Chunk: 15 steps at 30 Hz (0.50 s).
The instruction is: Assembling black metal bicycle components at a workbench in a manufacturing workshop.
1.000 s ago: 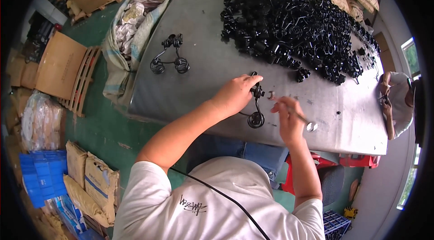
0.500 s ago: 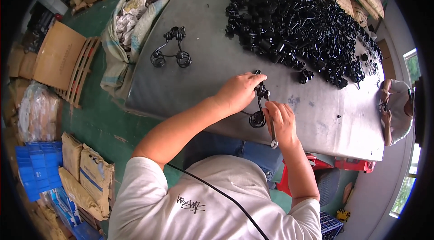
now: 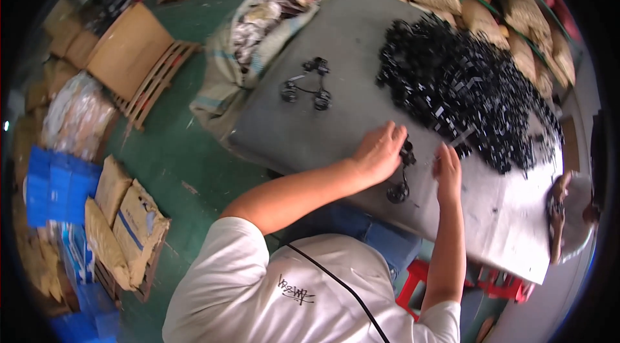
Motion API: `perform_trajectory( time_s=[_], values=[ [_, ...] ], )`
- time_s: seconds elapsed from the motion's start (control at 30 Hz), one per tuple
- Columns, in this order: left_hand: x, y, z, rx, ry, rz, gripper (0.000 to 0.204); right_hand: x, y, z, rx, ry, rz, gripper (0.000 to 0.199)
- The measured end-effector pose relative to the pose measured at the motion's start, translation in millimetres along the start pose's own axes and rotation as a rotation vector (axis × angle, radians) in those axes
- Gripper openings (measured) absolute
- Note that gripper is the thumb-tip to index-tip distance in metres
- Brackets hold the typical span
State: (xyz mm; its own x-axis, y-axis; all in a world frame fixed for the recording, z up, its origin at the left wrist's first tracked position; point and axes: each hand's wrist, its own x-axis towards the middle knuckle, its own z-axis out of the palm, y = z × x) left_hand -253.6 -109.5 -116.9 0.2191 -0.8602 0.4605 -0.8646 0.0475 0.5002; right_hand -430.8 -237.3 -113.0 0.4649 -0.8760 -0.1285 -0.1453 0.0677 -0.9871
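My left hand [image 3: 383, 152] is closed on the upper end of a bent black wire part [image 3: 405, 161], which has round black pieces and hangs over the table near its front edge. Its lower round piece [image 3: 398, 193] shows below my fingers. Just to the right, apart from the part, my right hand [image 3: 447, 168] is closed with its fingers pointing up. A blurred grey wrench [image 3: 463, 135] sticks out from its fingertips toward the pile. A similar black wire part [image 3: 309, 88] lies alone on the table to the left.
A large heap of black wire parts [image 3: 465, 84] covers the far right of the grey table [image 3: 349, 39]. An open woven sack [image 3: 223, 84] stands against the left edge. Another person [image 3: 571, 214] is at the right end. A red stool [image 3: 413, 285] stands below the front edge.
My right hand with the wrench has moved away from the part, up and to the right. My left hand still holds the part. The whole view has shifted.
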Motion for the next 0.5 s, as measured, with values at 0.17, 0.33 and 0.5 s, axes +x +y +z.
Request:
perform_trajectory(
  time_s=[0.17, 0.33, 0.5],
  values=[
    [-12, -5, -15, 0.009, -0.122, -0.103, 0.037, -24, 4, -29, -0.758, 0.089, -0.149, 0.018],
    [-17, -31, -111, -0.101, 0.185, -0.158, 0.026, -38, 39, -70, -1.026, 0.353, -0.518, 0.027],
    [-2, -69, -202, 0.135, 0.062, -0.343, 0.031, -52, 59, -79, -0.948, 0.345, -0.496, 0.032]
  ],
)
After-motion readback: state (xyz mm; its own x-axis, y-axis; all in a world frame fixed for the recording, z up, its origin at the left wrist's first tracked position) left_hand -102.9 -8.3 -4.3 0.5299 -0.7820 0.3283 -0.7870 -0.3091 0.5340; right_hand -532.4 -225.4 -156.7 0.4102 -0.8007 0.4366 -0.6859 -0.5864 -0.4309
